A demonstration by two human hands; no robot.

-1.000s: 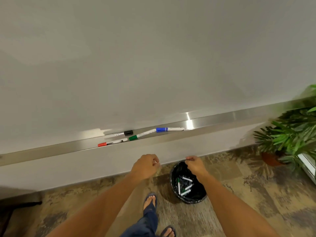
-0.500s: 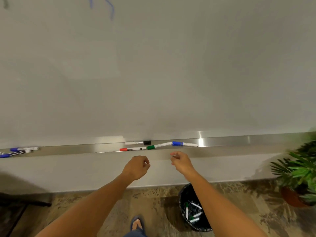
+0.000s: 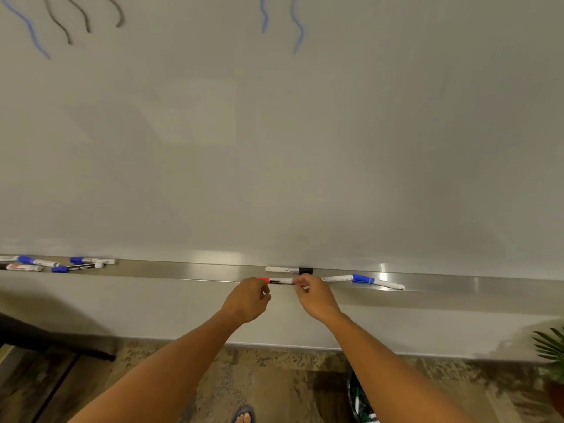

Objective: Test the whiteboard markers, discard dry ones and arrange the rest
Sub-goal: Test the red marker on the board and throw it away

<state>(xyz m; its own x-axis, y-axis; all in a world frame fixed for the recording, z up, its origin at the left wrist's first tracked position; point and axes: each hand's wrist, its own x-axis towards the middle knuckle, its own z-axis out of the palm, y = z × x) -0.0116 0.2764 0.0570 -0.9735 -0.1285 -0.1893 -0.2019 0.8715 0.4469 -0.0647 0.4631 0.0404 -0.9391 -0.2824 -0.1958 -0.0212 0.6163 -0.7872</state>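
A red-capped marker (image 3: 277, 281) lies on the metal tray (image 3: 183, 270) under the whiteboard (image 3: 274, 148). My left hand (image 3: 250, 297) pinches its red cap end and my right hand (image 3: 314, 297) pinches its white barrel end. Just behind it a black-capped marker (image 3: 287, 269) rests against the board. To the right lie a white barrel (image 3: 335, 278), its cap hidden by my right hand, and a blue-capped marker (image 3: 378, 282). Several blue and black markers (image 3: 61, 265) sit grouped at the tray's far left.
Blue and black test squiggles (image 3: 76, 19) mark the top of the board. A black bin (image 3: 360, 401) holding discarded markers stands on the floor under my right arm. A potted plant (image 3: 552, 352) is at the right edge, dark furniture at the lower left.
Both hands rose from above the bin to the tray and closed on the ends of the red marker. The view tilted up, bringing the squiggles and the left marker group into sight.
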